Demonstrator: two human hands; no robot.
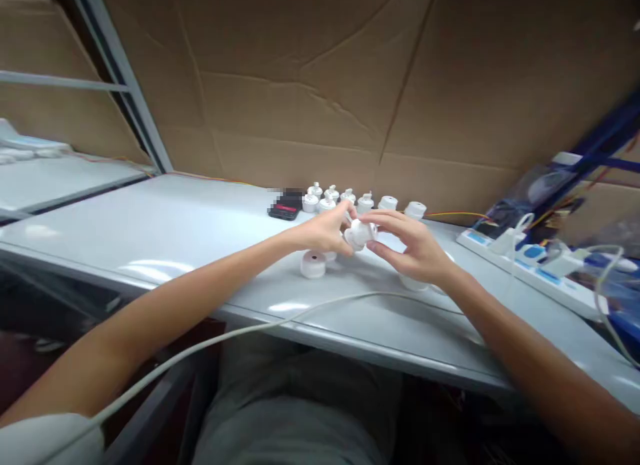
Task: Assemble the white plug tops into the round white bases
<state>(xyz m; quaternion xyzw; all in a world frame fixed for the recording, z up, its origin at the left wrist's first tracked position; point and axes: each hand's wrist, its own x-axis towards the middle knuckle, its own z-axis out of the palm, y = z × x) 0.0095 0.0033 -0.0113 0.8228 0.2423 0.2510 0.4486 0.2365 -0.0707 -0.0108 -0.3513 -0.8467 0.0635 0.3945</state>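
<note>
Head view: past a white cap (313, 267) at eight o'clock, grips white fitting (359, 235) over the surface (165, 218) with half-closed left hand (323, 231) at nine and half-closed right hand (419, 250) at three, equally near; long axis seemingly nine-to-three. Beyond, ten to two: white pieces (389, 203).

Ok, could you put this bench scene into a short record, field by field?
Left hand: fingers on a white part
Right hand: fingers on the same part's other side
Behind hands: white pieces, black device
Near left hand: round white piece
Table's right: white power strip
Backdrop: cardboard
</note>
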